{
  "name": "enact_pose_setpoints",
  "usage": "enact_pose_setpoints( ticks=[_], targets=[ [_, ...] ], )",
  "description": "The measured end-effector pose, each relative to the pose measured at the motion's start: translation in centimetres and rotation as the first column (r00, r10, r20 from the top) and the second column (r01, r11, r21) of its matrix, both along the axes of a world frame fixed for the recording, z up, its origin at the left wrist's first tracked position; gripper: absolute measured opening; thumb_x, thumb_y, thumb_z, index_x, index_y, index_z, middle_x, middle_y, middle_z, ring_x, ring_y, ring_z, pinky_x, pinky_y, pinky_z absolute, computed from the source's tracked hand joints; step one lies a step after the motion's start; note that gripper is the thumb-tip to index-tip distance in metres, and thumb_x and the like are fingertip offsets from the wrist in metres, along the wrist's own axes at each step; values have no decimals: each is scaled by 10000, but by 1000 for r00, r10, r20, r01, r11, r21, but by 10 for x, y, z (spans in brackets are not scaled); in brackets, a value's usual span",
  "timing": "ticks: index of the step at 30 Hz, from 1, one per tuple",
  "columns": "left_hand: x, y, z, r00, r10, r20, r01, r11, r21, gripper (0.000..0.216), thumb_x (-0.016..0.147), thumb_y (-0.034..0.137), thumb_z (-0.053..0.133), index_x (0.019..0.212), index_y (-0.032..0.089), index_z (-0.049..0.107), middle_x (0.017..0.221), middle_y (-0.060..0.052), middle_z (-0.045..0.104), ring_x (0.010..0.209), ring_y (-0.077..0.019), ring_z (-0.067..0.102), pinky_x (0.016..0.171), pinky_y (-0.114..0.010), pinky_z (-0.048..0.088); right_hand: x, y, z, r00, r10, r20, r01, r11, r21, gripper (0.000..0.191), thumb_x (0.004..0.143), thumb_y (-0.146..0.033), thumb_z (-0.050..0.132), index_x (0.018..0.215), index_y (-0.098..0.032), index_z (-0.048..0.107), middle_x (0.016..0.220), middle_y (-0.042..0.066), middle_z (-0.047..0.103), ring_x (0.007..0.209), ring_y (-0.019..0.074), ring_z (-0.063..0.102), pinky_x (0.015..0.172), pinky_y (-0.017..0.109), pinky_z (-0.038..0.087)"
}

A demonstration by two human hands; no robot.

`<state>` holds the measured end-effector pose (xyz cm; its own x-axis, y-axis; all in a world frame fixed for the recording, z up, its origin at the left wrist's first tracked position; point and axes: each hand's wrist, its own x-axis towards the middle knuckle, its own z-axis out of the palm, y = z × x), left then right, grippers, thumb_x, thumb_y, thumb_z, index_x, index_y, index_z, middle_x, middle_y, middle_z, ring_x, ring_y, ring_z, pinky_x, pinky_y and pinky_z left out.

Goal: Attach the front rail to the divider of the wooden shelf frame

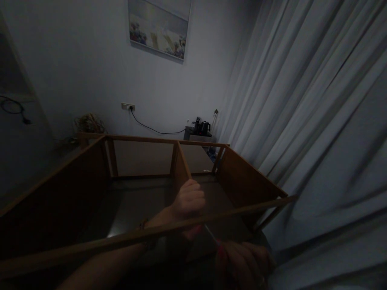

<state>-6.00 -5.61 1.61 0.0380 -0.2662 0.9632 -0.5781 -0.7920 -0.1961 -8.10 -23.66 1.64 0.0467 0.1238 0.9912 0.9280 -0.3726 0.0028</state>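
A brown wooden furniture frame (pixel 145 139) lies open side up before me, with a divider panel (pixel 182 163) across its middle. My left hand (pixel 189 198) is closed around the near end of that divider; its forearm passes beneath the front rail (pixel 121 241). Below the rail, in shadow, my right hand (pixel 244 259) pinches a thin tool with a metal shaft (pixel 211 233), perhaps a screwdriver. The shaft points up and left toward the underside of the rail by the divider. Its handle is hidden in my fingers, and darkness hides where the tip touches.
Long pale curtains (pixel 317 100) hang close along the right side. Behind the frame, a black kettle (pixel 204 127) stands on a small cabinet, its cord (pixel 157 131) running to a wall socket (pixel 128 106). A dried-looking bundle (pixel 90 123) sits at the back left. A picture (pixel 159 30) hangs above.
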Motion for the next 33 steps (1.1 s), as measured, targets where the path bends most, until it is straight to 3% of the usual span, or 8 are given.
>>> enact_pose_setpoints(
  ticks=[8,16,21,28,33],
  targets=[
    [-2,1,2,999,-26,-24,26,1000,16,475,945,301,253,488,193,323,477,44,268,484,-119,276,520,-295,243,3,-1,4,992,-32,118,36,999,-34,181,865,-213,553,685,-199,573,503,-62,584,464,72,489,574,263,338],
    [5,1,-10,998,20,-67,-21,1000,-20,502,938,391,228,484,206,334,470,30,282,488,-140,291,530,-333,246,7,-7,-7,995,70,70,-63,993,-100,166,863,-162,546,703,-160,593,527,-24,613,494,98,515,568,284,358],
    [11,2,-16,995,41,-88,-42,999,-18,479,928,401,262,496,215,352,474,33,291,495,-148,294,546,-343,255,2,-4,0,998,51,-34,-54,994,-92,191,888,-166,488,704,-173,541,525,-24,578,511,105,511,591,279,368],
    [5,-2,-6,999,-8,-33,6,998,-62,514,936,471,163,517,221,325,478,36,293,504,-151,288,538,-329,246,0,-2,-2,997,54,-53,-62,984,-169,214,866,-106,439,675,-190,488,500,-27,520,484,112,475,545,255,353],
    [-2,-3,-3,985,63,-161,-71,997,-43,507,928,456,178,503,221,324,482,29,296,525,-157,320,553,-337,268,-2,-6,-1,999,-7,-37,-2,968,-249,217,872,-145,482,663,-202,478,482,-47,496,456,104,466,531,253,335]
  ],
)
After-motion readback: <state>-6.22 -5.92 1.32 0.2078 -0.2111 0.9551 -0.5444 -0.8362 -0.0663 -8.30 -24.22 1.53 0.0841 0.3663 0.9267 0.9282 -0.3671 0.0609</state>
